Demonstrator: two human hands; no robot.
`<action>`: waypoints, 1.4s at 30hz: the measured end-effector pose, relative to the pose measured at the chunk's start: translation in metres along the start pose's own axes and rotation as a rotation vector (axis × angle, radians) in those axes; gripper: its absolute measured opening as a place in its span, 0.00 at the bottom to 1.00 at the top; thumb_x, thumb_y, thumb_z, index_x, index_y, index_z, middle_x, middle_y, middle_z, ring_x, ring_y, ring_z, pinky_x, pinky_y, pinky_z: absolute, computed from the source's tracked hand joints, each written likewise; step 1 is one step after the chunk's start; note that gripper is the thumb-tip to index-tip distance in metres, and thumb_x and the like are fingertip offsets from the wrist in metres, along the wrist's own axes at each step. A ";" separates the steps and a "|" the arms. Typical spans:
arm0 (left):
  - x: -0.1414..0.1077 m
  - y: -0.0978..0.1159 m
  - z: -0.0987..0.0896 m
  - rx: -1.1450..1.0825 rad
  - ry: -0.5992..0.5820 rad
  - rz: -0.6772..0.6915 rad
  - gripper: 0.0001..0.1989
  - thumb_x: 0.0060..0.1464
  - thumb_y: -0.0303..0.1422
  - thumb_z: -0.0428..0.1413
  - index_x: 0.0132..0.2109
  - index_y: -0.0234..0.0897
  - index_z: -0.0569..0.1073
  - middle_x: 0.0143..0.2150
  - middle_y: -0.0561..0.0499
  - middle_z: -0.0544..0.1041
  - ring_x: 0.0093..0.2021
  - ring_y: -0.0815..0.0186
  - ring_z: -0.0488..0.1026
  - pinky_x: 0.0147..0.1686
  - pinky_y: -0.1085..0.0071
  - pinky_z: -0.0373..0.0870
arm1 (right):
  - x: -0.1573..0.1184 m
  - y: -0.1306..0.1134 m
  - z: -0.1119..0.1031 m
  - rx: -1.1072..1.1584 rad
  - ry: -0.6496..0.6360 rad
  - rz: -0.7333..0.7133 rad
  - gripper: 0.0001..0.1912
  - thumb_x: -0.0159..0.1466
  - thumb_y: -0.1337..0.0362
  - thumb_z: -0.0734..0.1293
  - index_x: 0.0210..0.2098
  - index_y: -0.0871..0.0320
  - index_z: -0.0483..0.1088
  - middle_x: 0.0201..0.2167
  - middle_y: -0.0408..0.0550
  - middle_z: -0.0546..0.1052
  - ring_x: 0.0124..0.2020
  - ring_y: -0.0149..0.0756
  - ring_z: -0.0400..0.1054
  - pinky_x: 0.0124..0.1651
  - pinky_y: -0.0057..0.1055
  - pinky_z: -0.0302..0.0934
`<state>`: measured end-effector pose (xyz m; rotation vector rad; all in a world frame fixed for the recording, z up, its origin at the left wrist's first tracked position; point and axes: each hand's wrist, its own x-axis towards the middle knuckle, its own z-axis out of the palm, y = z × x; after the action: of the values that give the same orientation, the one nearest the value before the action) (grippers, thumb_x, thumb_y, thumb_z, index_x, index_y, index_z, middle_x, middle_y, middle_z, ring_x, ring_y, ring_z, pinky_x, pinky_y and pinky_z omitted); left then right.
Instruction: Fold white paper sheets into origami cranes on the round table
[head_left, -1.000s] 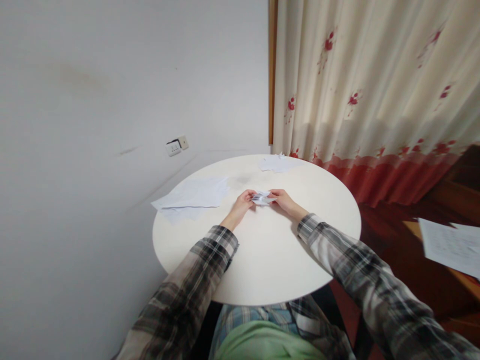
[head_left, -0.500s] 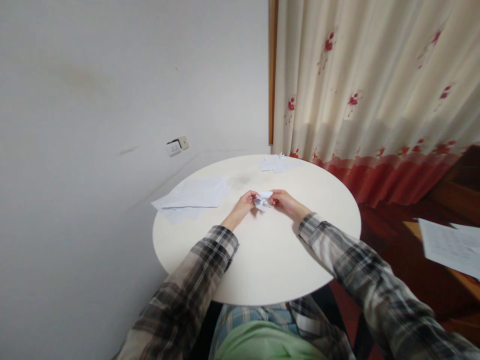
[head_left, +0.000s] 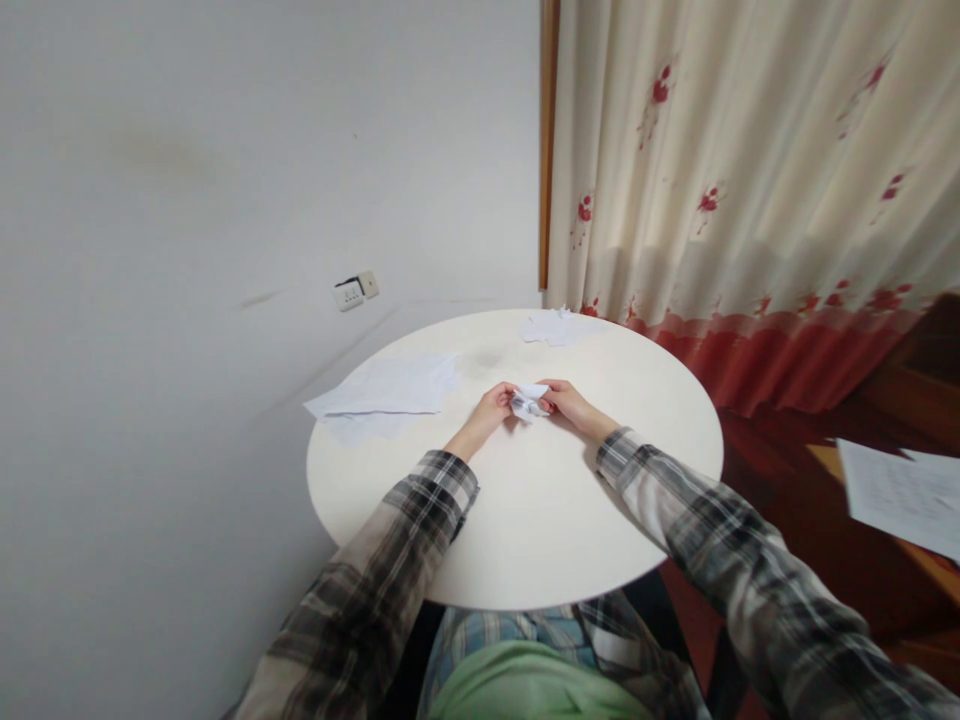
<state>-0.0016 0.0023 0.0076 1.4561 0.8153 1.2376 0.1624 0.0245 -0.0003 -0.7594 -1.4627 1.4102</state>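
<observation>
Between my two hands is a small piece of folded white paper (head_left: 529, 402), held just above the round white table (head_left: 517, 520). My left hand (head_left: 491, 412) pinches its left side, fingers closed. On the right side, my right hand (head_left: 568, 403) grips the paper between thumb and fingers. The paper has several creased flaps; their exact shape is too small to make out. Sheets of white paper (head_left: 386, 385) lie flat on the table to the left of my left hand.
Scraps of white paper (head_left: 556, 327) lie at the table's far edge. A white wall with a socket (head_left: 349, 295) rises at the left. Behind, a floral curtain (head_left: 720, 220) hangs to the floor. Printed sheets (head_left: 900, 490) rest on a wooden surface at the right.
The hands stay in almost the same place. The folded paper between them has shifted slightly, with its flaps at a slightly different angle.
</observation>
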 end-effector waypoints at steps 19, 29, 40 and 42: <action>-0.003 0.005 0.002 0.056 0.067 0.006 0.06 0.39 0.21 0.53 0.27 0.36 0.69 0.24 0.56 0.69 0.25 0.72 0.65 0.28 0.76 0.61 | -0.006 -0.011 0.003 -0.044 0.001 0.107 0.07 0.49 0.69 0.58 0.15 0.58 0.58 0.06 0.38 0.59 0.10 0.24 0.49 0.16 0.25 0.44; -0.002 0.002 0.001 0.051 0.066 -0.008 0.09 0.37 0.20 0.51 0.28 0.36 0.68 0.24 0.55 0.69 0.26 0.71 0.66 0.29 0.75 0.60 | -0.009 -0.017 0.000 -0.054 -0.062 0.158 0.07 0.50 0.67 0.58 0.17 0.59 0.61 0.05 0.36 0.56 0.09 0.24 0.46 0.16 0.25 0.41; 0.003 -0.001 0.003 0.040 0.062 0.005 0.12 0.33 0.18 0.50 0.29 0.34 0.65 0.25 0.57 0.69 0.27 0.73 0.66 0.29 0.78 0.61 | -0.010 -0.017 -0.004 0.014 -0.190 0.169 0.13 0.53 0.67 0.56 0.13 0.57 0.57 0.04 0.35 0.52 0.09 0.24 0.44 0.16 0.27 0.40; 0.002 -0.002 0.003 0.027 0.054 0.006 0.14 0.32 0.18 0.50 0.31 0.34 0.64 0.25 0.58 0.68 0.27 0.74 0.66 0.28 0.78 0.61 | -0.010 -0.017 -0.005 0.016 -0.209 0.166 0.13 0.54 0.67 0.56 0.13 0.57 0.56 0.05 0.35 0.52 0.09 0.24 0.44 0.16 0.26 0.40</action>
<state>0.0023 0.0040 0.0070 1.4527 0.8673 1.2796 0.1732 0.0153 0.0139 -0.7558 -1.5743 1.6673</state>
